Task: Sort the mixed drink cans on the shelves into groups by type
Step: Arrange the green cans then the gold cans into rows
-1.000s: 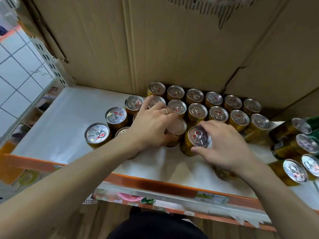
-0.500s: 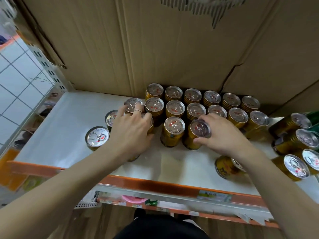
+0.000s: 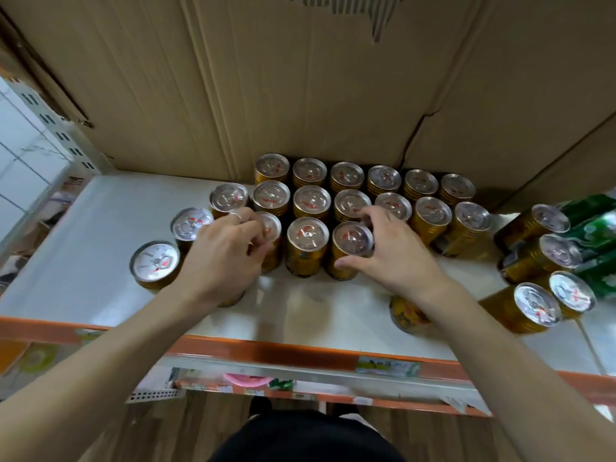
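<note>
We note right hand point(image 3: 396, 258) curled round an upright gold can point(image 3: 351, 243) at the block's front; left hand point(image 3: 226, 258) grips the can point(image 3: 271, 228) two places left.

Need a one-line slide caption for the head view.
Left hand and right hand each grip a gold can in the front row on a white shelf; green cans at right.

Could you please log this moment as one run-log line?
left hand: grips gold can | right hand: grips front-row gold can | green cans: far right
</note>
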